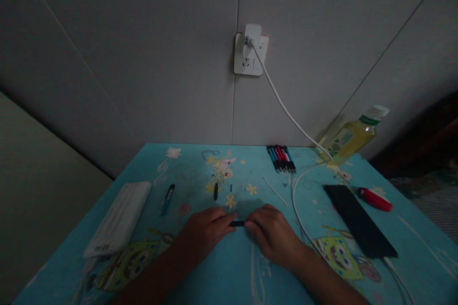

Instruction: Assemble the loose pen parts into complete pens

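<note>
Near the front middle of the table, my left hand [211, 225] and my right hand [269, 231] are both closed on a short black pen part [237, 223], one at each end. Only its dark middle shows between the fingers; its ends are hidden. Beyond the hands lie a black pen piece [215, 191], a tiny dark piece [231, 188] and a thin white pen refill [275, 191]. Left of them is a blue pen barrel [166, 204] with a dark end. Several blue, red and black pens [281, 158] lie side by side at the back.
A white power bank [119, 219] lies at left. On the right are a black flat device [359, 221], a red object [375, 199] and a bottle of yellow liquid [352, 136]. A white cable [275, 90] hangs from the wall charger [252, 38] across the patterned blue tablecloth [222, 271].
</note>
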Demonstrator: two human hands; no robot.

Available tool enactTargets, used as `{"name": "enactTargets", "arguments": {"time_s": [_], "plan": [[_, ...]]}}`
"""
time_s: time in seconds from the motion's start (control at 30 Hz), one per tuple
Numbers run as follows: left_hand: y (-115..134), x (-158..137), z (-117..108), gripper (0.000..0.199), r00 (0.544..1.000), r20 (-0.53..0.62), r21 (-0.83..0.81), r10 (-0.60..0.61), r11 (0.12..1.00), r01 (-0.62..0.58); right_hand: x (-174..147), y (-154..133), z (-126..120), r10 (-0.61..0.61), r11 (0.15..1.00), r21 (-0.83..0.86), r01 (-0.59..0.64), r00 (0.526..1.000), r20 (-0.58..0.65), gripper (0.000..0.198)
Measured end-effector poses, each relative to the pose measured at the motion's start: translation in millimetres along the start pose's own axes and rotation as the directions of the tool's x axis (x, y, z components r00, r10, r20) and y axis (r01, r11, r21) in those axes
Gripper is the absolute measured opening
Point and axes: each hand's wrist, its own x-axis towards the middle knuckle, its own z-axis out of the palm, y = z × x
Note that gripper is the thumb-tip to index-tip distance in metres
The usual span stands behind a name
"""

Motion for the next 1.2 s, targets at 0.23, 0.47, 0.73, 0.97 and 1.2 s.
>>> {"name": "enactTargets", "arguments": {"time_s": [0.23, 0.47, 0.73, 0.97, 1.2], "plan": [[4, 1, -3, 0.029, 0.999, -0.035, -0.075, 0.039, 0.996, -0.041, -1, -6, 4, 0.197, 0.961, 0.186, -0.206, 0.978, 0.066, 0.044], [-2, 13, -12, 0.037, 0.819, -0.246, -0.584, -0.518, 0.754, 0.301, 1, 1, -3, 0.268, 0.961, 0.124, -0.247, 0.943, -0.197, 0.036], [6, 25, -3, 0.026, 0.754, 0.163, -0.987, -0.636, -0.098, 0.131, 0, 1, 10, 0.088, 0.995, -0.028, -0.097, 0.967, -0.24, 0.018], [4, 20, -9, 0.025, 0.708, 0.051, -0.964, -0.704, 0.149, 0.218, 1, -9, 16, 0.178, 0.975, 0.164, -0.153, 0.972, -0.153, 0.022], [12, 19, -24, 0.025, 0.806, 0.032, -0.969, -0.59, 0.18, 0.17, -2, -17, 21, 0.263, 0.708, 0.621, -0.337, 0.941, 0.211, 0.043]]}}
